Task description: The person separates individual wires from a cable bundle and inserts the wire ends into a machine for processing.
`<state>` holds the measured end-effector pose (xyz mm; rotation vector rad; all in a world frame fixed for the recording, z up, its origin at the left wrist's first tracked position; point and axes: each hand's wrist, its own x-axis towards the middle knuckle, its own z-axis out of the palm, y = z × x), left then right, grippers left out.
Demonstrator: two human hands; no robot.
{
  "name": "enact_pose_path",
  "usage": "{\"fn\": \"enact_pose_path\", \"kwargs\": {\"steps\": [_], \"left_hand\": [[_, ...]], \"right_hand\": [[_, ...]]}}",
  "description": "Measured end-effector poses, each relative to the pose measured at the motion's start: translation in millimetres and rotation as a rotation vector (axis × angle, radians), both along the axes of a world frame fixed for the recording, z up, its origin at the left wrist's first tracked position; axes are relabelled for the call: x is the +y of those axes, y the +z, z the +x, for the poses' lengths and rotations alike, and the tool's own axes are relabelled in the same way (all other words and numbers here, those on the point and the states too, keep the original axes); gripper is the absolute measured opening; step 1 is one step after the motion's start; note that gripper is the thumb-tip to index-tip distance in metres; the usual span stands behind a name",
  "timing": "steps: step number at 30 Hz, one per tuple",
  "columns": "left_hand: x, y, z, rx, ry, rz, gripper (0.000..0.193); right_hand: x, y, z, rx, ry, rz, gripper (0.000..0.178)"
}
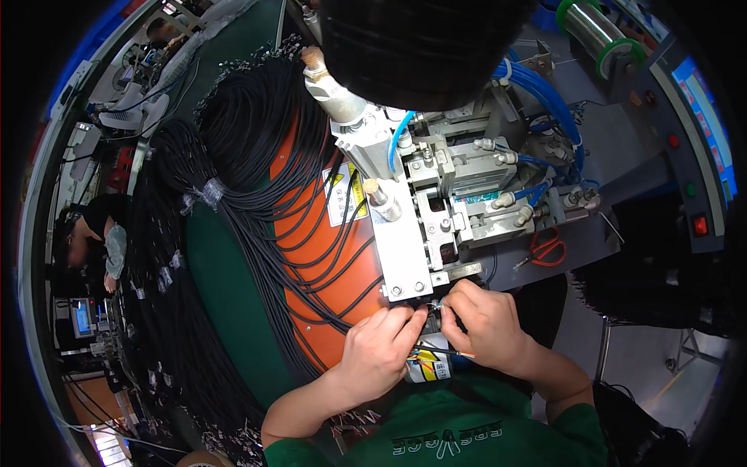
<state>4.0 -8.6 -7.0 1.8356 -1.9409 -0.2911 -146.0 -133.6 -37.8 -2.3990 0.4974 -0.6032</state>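
Note:
My left hand (377, 348) is closed in a pinch at the front of a metal machine (405, 241), on what looks like the end of a black cable. Close to its right, my right hand (484, 321) pinches thin light-coloured wires (438, 305) between thumb and fingertips. Where the wires meet the cable is partly hidden by my fingers. Below them, another black cable end (447, 350) pokes out from under my left hand, its thin coloured wires fanned toward my right hand. A yellow-and-white label (430, 369) shows beneath.
Bundled black cables (249, 187) spread over an orange panel (334, 268) and green surface (226, 288) to the left. Red-handled scissors (548, 249) lie right of the machine. Blue air hoses (564, 117), a wire spool (599, 35) and a control panel (700, 156) stand at far right.

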Motion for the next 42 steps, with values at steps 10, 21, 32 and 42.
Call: {"fn": "enact_pose_path", "kwargs": {"steps": [10, 21, 32, 42], "left_hand": [[-3, 3, 4, -0.148, -0.161, -0.023, 0.044], [-10, 12, -5, -0.286, -0.135, 0.072, 0.046], [-12, 11, -3, -0.196, -0.126, 0.102, 0.05], [18, 1, 17, -0.048, 0.12, -0.036, 0.046]], "right_hand": [[3, -4, -1, -0.107, -0.007, 0.033, 0.009], [-9, 1, -1, 0.071, 0.093, 0.057, 0.01], [-5, -17, 1, -0.059, -0.012, 0.468, 0.007], [-2, -12, -4, -0.019, -0.052, 0.515, 0.011]]}}
